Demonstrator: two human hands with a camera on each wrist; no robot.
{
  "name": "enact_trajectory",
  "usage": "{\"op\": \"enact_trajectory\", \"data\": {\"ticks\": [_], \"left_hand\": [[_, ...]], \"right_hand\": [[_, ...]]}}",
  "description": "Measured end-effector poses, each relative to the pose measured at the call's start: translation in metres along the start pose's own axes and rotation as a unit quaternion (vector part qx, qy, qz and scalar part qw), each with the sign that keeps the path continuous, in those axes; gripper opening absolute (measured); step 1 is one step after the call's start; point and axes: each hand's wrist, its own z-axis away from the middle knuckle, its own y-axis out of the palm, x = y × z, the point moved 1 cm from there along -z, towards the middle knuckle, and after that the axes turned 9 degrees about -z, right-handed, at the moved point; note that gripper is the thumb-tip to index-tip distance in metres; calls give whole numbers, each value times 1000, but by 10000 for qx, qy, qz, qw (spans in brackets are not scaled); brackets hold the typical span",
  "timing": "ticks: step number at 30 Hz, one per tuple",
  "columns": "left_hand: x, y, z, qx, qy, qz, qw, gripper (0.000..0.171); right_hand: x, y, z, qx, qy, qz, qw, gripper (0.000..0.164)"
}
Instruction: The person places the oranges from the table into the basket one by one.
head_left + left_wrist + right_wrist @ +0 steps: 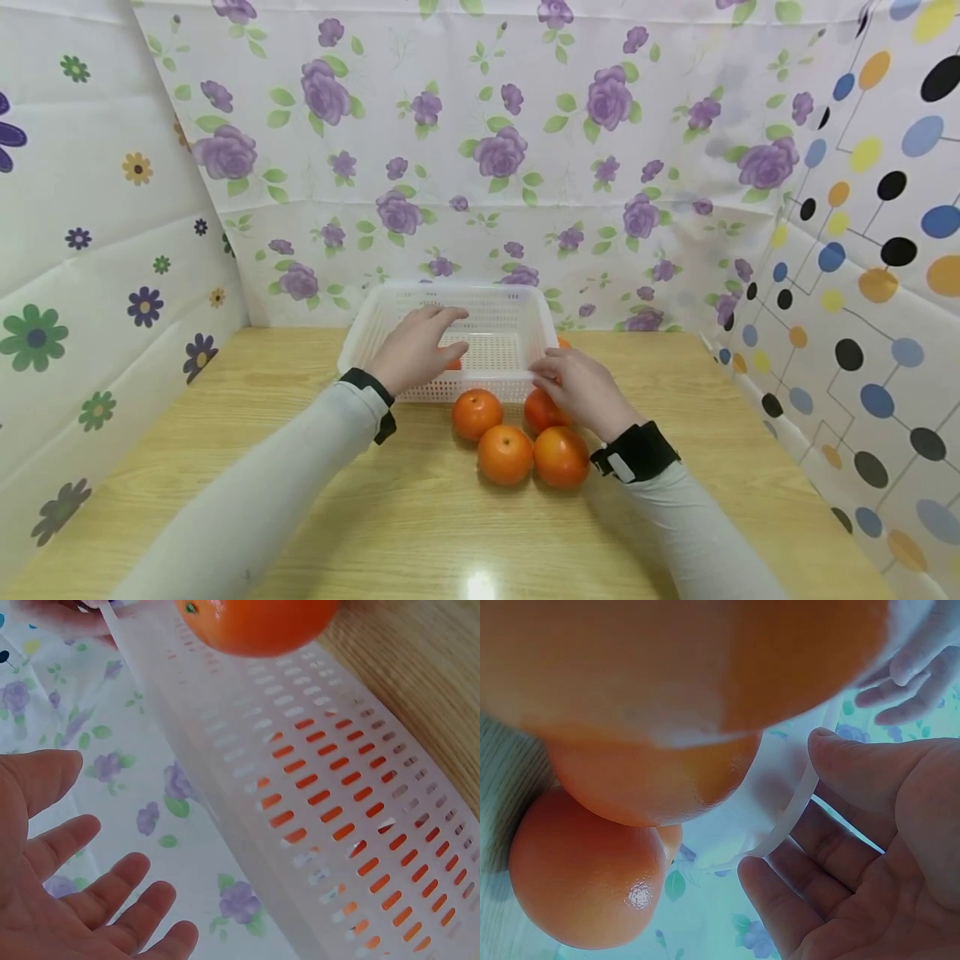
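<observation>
A white perforated plastic basket (498, 383) stands near the back of the table. My left hand (423, 346) hovers over its left part, fingers spread and holding nothing; the left wrist view shows those fingers (120, 889) apart from the basket wall. Partly hidden beneath this hand, an orange (454, 364) lies in the basket. At the front right corner my right hand (585, 387) pinches the basket's rim, with the thumb (855, 761) on one side and fingers on the other. An orange (542, 411) sits right under that hand, partly covered by it.
Several more oranges (506, 455) cluster on the wooden table (420, 517) before the basket. Another orange (564, 342) peeks out at the basket's right side. Flowered cloth (450, 167) hangs close behind, and a dotted cloth (862, 333) hangs on the right.
</observation>
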Motion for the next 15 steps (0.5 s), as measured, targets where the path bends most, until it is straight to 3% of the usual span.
{"op": "enact_trajectory", "data": {"ticks": [15], "left_hand": [[-28,9,34,-652,736,-272,9948,54]], "right_hand": [[-1,0,-1,-34,-13,21,10000,21]]}}
